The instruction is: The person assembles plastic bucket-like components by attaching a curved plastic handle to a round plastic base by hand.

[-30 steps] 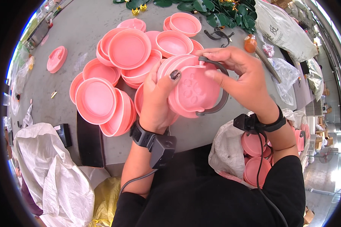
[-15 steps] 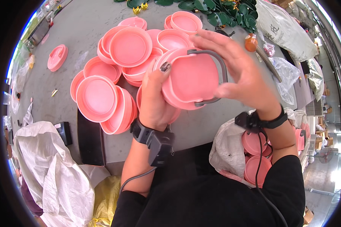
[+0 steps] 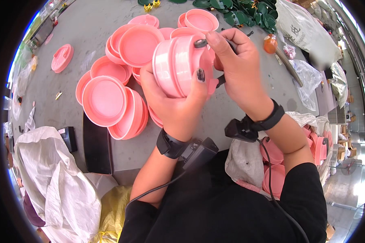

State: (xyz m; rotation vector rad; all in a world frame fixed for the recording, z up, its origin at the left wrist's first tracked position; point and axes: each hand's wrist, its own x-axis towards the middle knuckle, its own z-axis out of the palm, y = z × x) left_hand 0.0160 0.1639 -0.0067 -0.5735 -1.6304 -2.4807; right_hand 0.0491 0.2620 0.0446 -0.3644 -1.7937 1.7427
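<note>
A pink round lidded container (image 3: 171, 65) is tilted on its side above the table, its lidded end facing right. My left hand (image 3: 172, 107) wraps round its body from below, the thumb lying near the lid's rim. A dark grey handle (image 3: 200, 43) is fitted at that end. My right hand (image 3: 244, 65) grips this handle, with thumb and fingers closed on its upper part; much of the handle is hidden behind the fingers. Just behind and to the left lies a heap of pink round bowls (image 3: 104, 101), some stacked and tilted.
A loose pink lid (image 3: 62, 58) lies at the far left. Green leaf-shaped pieces (image 3: 255, 16) are piled at the back. To the right are an orange bottle (image 3: 270, 43) and plastic bags. A white sack (image 3: 243, 162) beside me holds pink containers; another white sack (image 3: 56, 178) stands left.
The container has turned from lid facing up to lid facing right. My right hand has moved from spread fingers beside the handle to closed on it.
</note>
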